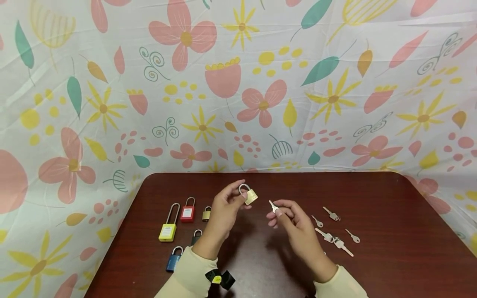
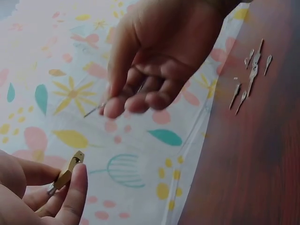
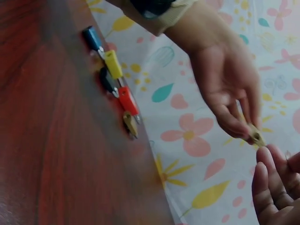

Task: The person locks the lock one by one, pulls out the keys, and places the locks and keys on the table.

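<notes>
My left hand (image 1: 225,211) pinches a brass padlock (image 1: 251,197) between thumb and fingers, raised above the table. Its silver shackle points up and to the left in the head view. The end face with the keyhole shows in the left wrist view, where the padlock (image 2: 65,176) is seen edge-on. To its right, my right hand (image 1: 296,225) pinches a silver key (image 1: 274,206) by its head, with the blade pointing up and left. Key and padlock are apart. In the right wrist view the key is mostly hidden by my fingers.
At left on the dark red table (image 1: 391,198) are padlocks: yellow (image 1: 167,232), red (image 1: 187,213), small brass (image 1: 206,215), black (image 1: 196,239) and blue (image 1: 173,262), partly behind my left sleeve. Several loose keys (image 1: 331,214) lie at right. A flowered cloth (image 1: 238,116) hangs behind.
</notes>
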`<state>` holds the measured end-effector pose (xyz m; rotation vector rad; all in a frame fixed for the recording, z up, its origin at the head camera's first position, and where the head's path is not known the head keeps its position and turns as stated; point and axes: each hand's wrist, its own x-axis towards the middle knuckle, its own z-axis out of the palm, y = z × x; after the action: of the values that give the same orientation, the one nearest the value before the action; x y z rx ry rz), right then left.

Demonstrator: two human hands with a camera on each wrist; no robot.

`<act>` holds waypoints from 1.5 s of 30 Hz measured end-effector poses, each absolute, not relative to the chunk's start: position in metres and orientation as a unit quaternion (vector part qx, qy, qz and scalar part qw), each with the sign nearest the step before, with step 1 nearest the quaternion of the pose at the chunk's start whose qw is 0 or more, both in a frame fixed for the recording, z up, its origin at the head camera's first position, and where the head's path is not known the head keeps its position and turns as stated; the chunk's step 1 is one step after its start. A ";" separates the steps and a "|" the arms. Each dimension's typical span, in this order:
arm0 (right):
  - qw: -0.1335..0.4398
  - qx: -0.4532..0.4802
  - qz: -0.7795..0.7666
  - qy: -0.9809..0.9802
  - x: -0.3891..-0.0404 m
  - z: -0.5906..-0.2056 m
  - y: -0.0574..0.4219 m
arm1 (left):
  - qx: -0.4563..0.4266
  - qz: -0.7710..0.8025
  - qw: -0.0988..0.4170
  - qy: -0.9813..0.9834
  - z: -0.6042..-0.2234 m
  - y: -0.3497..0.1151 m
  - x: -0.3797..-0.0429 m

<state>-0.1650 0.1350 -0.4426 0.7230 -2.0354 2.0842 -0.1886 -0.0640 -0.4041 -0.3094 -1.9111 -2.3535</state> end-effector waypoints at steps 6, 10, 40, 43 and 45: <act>0.065 0.255 0.687 -0.677 -0.166 -0.441 0.141 | -0.094 -0.749 0.022 -0.655 -0.397 -0.080 -0.181; 0.065 0.252 0.681 -0.685 -0.163 -0.442 0.148 | -0.089 -0.727 -0.004 -0.681 -0.406 -0.091 -0.182; 0.129 0.066 0.545 -0.826 -0.147 -0.462 0.229 | -0.126 -0.453 -0.142 -0.871 -0.470 -0.142 -0.167; 0.149 0.060 0.522 -0.837 -0.148 -0.464 0.241 | -0.130 -0.444 -0.145 -0.874 -0.472 -0.142 -0.165; 0.159 0.052 0.509 -0.844 -0.148 -0.467 0.250 | -0.131 -0.441 -0.143 -0.877 -0.474 -0.142 -0.165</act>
<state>-0.1482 0.2502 -0.4665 0.1478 -2.4132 1.4550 -0.1646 -0.1422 -0.4737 -0.4526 -3.0365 -1.5263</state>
